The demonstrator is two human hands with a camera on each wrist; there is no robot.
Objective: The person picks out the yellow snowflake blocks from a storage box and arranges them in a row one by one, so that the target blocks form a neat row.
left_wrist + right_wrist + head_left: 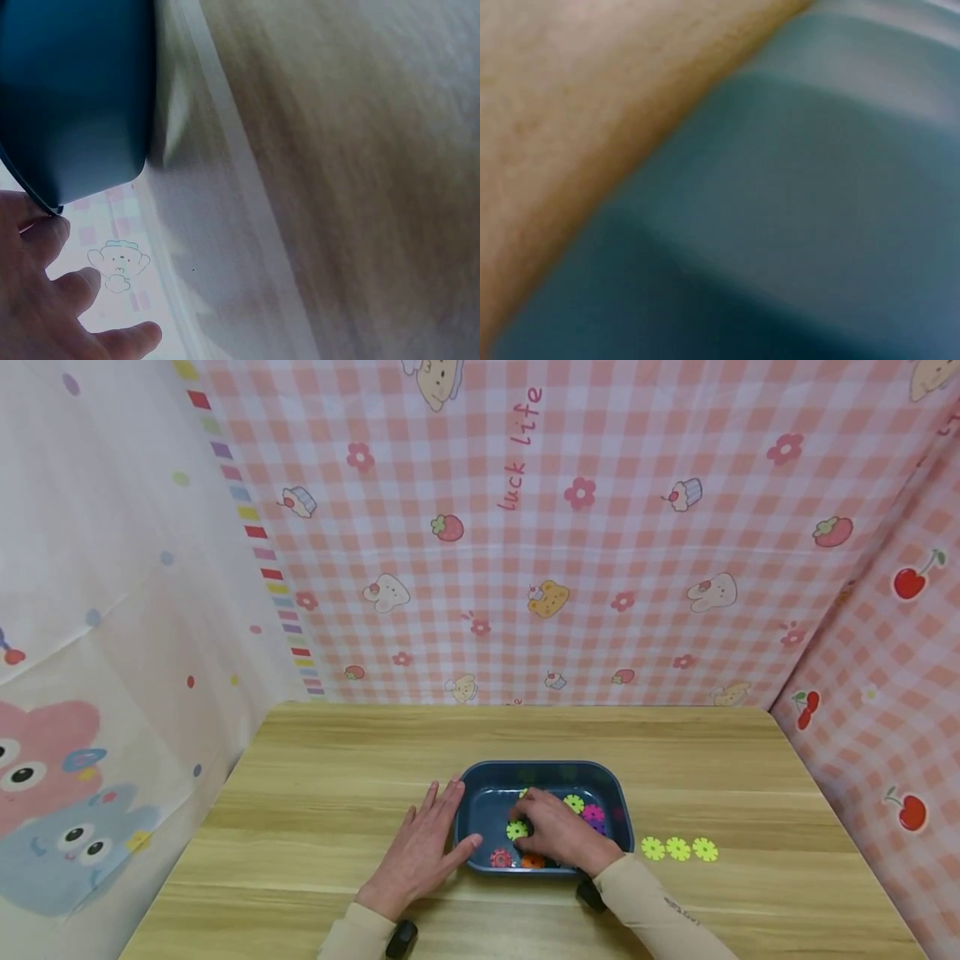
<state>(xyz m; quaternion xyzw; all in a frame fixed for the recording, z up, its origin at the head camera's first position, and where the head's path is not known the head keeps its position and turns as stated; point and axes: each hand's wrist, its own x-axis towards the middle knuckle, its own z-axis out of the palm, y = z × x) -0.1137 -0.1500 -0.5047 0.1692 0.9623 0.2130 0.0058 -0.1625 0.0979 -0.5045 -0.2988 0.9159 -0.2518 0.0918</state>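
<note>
A dark blue bin (480, 768) stands on the table with several flower-shaped snowflake discs inside. My right hand (558, 828) reaches down into it, fingers bent, thumb and fingertips at opposite edges of a yellow-green snowflake disc (517, 831). Other discs lie around that hand: a coral one (501, 858), an orange one (533, 861) and a pink one (593, 812). My left hand (423, 847) lies along the bin's left side with its fingers extended and its thumb over the rim. In the left wrist view, the left fingers (56, 277) are spread, with a fingertip right at the rim.
Right of the bin, three yellow-green discs (678, 848) lie in a row on the wooden table (337, 752). Patterned cloth (480, 560) hangs behind the table and along both sides. The right wrist view is mostly blurred bin wall (817, 187) and skin.
</note>
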